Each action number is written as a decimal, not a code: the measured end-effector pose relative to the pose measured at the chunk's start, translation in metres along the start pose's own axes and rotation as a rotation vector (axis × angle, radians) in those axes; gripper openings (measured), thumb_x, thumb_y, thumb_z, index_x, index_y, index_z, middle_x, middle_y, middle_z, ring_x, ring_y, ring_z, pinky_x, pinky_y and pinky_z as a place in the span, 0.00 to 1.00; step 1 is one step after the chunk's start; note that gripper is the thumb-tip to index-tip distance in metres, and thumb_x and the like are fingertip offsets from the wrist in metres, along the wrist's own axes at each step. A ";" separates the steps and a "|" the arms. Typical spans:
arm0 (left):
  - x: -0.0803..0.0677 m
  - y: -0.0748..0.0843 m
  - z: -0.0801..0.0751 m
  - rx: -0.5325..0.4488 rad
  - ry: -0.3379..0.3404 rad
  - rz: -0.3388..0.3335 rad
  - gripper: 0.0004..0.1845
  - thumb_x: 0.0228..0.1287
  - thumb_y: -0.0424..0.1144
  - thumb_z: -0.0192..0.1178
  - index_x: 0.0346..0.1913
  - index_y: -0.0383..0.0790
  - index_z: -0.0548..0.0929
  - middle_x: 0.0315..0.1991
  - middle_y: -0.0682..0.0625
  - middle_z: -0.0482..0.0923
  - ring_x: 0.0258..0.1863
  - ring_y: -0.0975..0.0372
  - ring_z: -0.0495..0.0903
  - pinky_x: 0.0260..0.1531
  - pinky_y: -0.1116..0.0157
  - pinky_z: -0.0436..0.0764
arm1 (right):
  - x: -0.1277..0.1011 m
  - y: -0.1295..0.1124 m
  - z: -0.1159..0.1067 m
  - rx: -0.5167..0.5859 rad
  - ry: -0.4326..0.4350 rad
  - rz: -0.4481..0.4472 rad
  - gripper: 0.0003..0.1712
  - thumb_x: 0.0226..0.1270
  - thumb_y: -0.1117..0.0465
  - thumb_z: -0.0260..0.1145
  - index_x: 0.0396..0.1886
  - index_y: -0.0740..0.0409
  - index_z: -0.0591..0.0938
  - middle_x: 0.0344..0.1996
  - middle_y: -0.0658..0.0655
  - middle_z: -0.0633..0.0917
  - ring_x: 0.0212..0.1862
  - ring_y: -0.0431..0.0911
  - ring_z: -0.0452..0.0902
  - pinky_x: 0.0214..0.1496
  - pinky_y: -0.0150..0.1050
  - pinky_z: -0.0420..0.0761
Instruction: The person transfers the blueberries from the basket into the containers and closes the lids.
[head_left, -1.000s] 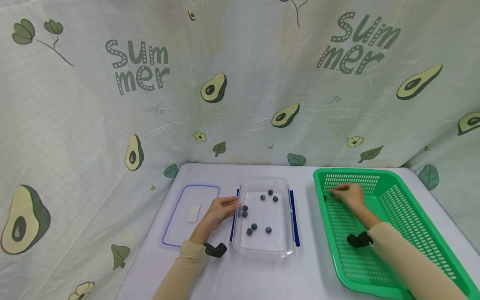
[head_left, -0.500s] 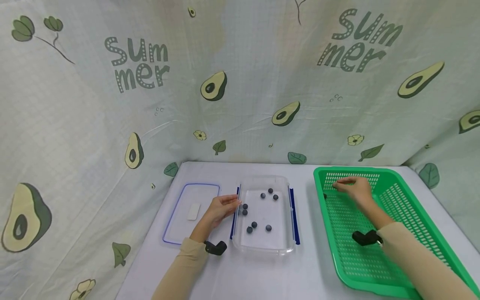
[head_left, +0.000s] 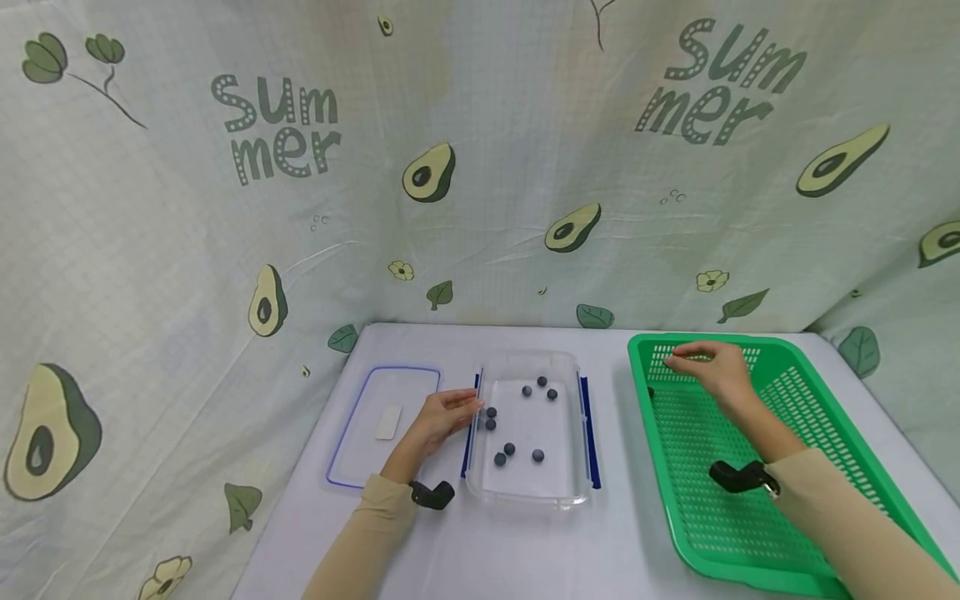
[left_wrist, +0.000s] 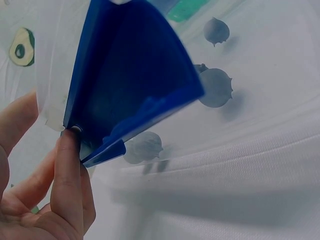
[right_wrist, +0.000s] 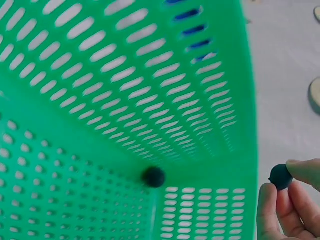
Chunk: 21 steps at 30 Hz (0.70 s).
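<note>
I have my right hand (head_left: 716, 367) raised over the far left corner of the green basket (head_left: 840, 433), which sits at about 3 o'clock on the desk (head_left: 525, 550). In the right wrist view its fingertips (right_wrist: 295, 172) pinch one small dark ball (right_wrist: 280, 176) between thumb and forefingers, held above the basket's rim. A second dark ball (right_wrist: 154, 177) lies alone on the basket floor, tight against the near-left wall; from the head view it shows as a dark speck (head_left: 650, 392) just inside the left wall, at about 9 o'clock from my right hand.

My left hand (head_left: 442, 417) rests at the left side of the clear container (head_left: 570, 492), which stands in the middle of the desk. Its fingers are fairly straight and touch the blue clip (left_wrist: 125, 90) on that side; the left wrist view shows one fingertip (left_wrist: 67, 150) pressed against the lower edge of the clip, not curled round it. I count seven dark balls (head_left: 510, 448) scattered inside the container: three toward 12 o'clock, two by the left wall just beside my fingers, and the rest nearer the middle.

The container's lid (head_left: 360, 450), clear with a blue edge, lies flat at 9 o'clock from the container, just beyond my left wrist. An avocado-print cloth (head_left: 300, 208) hangs behind the desk.
</note>
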<state>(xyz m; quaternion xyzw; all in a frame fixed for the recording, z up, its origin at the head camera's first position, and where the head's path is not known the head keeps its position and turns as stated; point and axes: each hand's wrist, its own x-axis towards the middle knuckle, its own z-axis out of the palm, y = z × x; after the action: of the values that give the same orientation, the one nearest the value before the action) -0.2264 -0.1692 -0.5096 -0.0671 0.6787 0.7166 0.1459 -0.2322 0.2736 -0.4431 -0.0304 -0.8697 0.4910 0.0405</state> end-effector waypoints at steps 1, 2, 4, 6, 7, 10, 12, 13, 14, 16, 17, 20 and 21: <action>0.000 0.000 0.000 -0.002 0.001 0.000 0.24 0.63 0.31 0.69 0.61 0.27 0.78 0.44 0.48 0.85 0.43 0.62 0.85 0.47 0.65 0.85 | -0.001 -0.003 0.000 0.015 -0.008 0.001 0.30 0.67 0.49 0.71 0.54 0.72 0.81 0.57 0.73 0.77 0.65 0.65 0.65 0.59 0.64 0.72; 0.000 0.000 0.000 -0.003 0.004 -0.001 0.24 0.63 0.31 0.69 0.60 0.27 0.78 0.44 0.48 0.85 0.43 0.62 0.85 0.47 0.65 0.85 | -0.003 -0.007 -0.001 0.026 -0.016 0.001 0.31 0.67 0.48 0.71 0.54 0.72 0.81 0.57 0.73 0.77 0.65 0.65 0.64 0.59 0.64 0.72; 0.000 0.000 0.001 -0.010 0.006 -0.003 0.24 0.63 0.31 0.69 0.60 0.27 0.78 0.44 0.48 0.85 0.43 0.62 0.85 0.47 0.65 0.85 | -0.005 -0.013 0.000 0.047 -0.031 0.002 0.33 0.66 0.47 0.71 0.55 0.73 0.80 0.59 0.73 0.76 0.65 0.65 0.65 0.61 0.65 0.71; 0.000 0.000 0.001 -0.009 0.008 -0.003 0.24 0.62 0.31 0.70 0.60 0.27 0.78 0.45 0.47 0.85 0.43 0.61 0.85 0.47 0.65 0.85 | -0.007 -0.018 0.000 0.066 -0.048 0.002 0.34 0.65 0.47 0.72 0.55 0.73 0.80 0.59 0.73 0.76 0.65 0.65 0.66 0.62 0.66 0.70; 0.000 -0.001 0.000 -0.007 0.009 -0.003 0.24 0.62 0.31 0.70 0.60 0.27 0.78 0.45 0.47 0.85 0.43 0.61 0.85 0.47 0.65 0.85 | -0.008 -0.021 0.001 0.073 -0.056 0.002 0.34 0.64 0.47 0.73 0.55 0.73 0.80 0.59 0.72 0.76 0.65 0.64 0.66 0.63 0.66 0.69; -0.001 -0.001 0.000 0.003 0.012 -0.003 0.25 0.62 0.32 0.70 0.60 0.27 0.79 0.45 0.46 0.85 0.43 0.62 0.85 0.48 0.64 0.85 | -0.011 -0.028 0.003 0.085 -0.071 0.000 0.36 0.62 0.46 0.74 0.55 0.72 0.80 0.58 0.71 0.77 0.64 0.63 0.68 0.65 0.66 0.68; -0.001 -0.002 0.000 0.007 0.013 -0.005 0.25 0.62 0.32 0.70 0.60 0.27 0.79 0.45 0.46 0.85 0.43 0.62 0.85 0.48 0.64 0.85 | -0.012 -0.032 0.005 0.086 -0.076 -0.006 0.36 0.62 0.45 0.74 0.55 0.72 0.80 0.58 0.70 0.78 0.62 0.59 0.71 0.65 0.65 0.69; -0.001 -0.002 0.000 0.006 0.012 -0.007 0.25 0.62 0.33 0.70 0.60 0.27 0.79 0.45 0.46 0.85 0.43 0.62 0.85 0.48 0.64 0.85 | -0.013 -0.034 0.006 0.087 -0.079 -0.008 0.36 0.62 0.45 0.74 0.55 0.72 0.80 0.58 0.69 0.78 0.60 0.55 0.72 0.65 0.65 0.69; -0.001 -0.002 0.000 0.008 0.012 -0.007 0.25 0.62 0.33 0.70 0.60 0.27 0.79 0.45 0.46 0.85 0.43 0.62 0.85 0.48 0.64 0.85 | -0.014 -0.036 0.007 0.094 -0.083 -0.012 0.36 0.62 0.46 0.74 0.55 0.72 0.80 0.58 0.69 0.78 0.58 0.51 0.74 0.65 0.65 0.69; -0.001 -0.002 0.000 0.010 0.011 -0.005 0.25 0.62 0.33 0.71 0.60 0.27 0.79 0.46 0.46 0.85 0.43 0.61 0.85 0.48 0.64 0.85 | -0.016 -0.040 0.009 0.102 -0.093 -0.019 0.35 0.62 0.46 0.74 0.55 0.72 0.81 0.58 0.68 0.78 0.53 0.41 0.76 0.65 0.65 0.69; -0.001 -0.002 -0.001 0.012 0.010 -0.003 0.25 0.62 0.33 0.71 0.60 0.27 0.79 0.46 0.46 0.85 0.44 0.61 0.85 0.48 0.64 0.85 | -0.016 -0.042 0.010 0.110 -0.098 -0.023 0.35 0.62 0.46 0.74 0.55 0.72 0.81 0.58 0.68 0.78 0.50 0.36 0.76 0.65 0.65 0.69; -0.001 -0.002 -0.001 0.025 0.009 0.004 0.25 0.62 0.34 0.71 0.61 0.28 0.78 0.47 0.46 0.84 0.44 0.60 0.85 0.48 0.64 0.85 | -0.017 -0.047 0.013 0.132 -0.107 -0.031 0.35 0.61 0.47 0.75 0.54 0.72 0.81 0.55 0.63 0.81 0.45 0.29 0.76 0.65 0.65 0.68; -0.001 -0.002 -0.001 0.029 0.008 0.006 0.25 0.62 0.34 0.71 0.61 0.28 0.78 0.47 0.46 0.84 0.45 0.60 0.85 0.48 0.64 0.85 | -0.018 -0.048 0.014 0.137 -0.109 -0.033 0.34 0.61 0.47 0.75 0.54 0.72 0.81 0.53 0.61 0.83 0.44 0.29 0.76 0.65 0.65 0.69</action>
<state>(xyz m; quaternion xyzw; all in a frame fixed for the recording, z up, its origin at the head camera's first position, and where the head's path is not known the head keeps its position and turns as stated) -0.2249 -0.1699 -0.5115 -0.0660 0.6898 0.7069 0.1419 -0.2168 0.2348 -0.4097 0.0135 -0.8354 0.5495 0.0033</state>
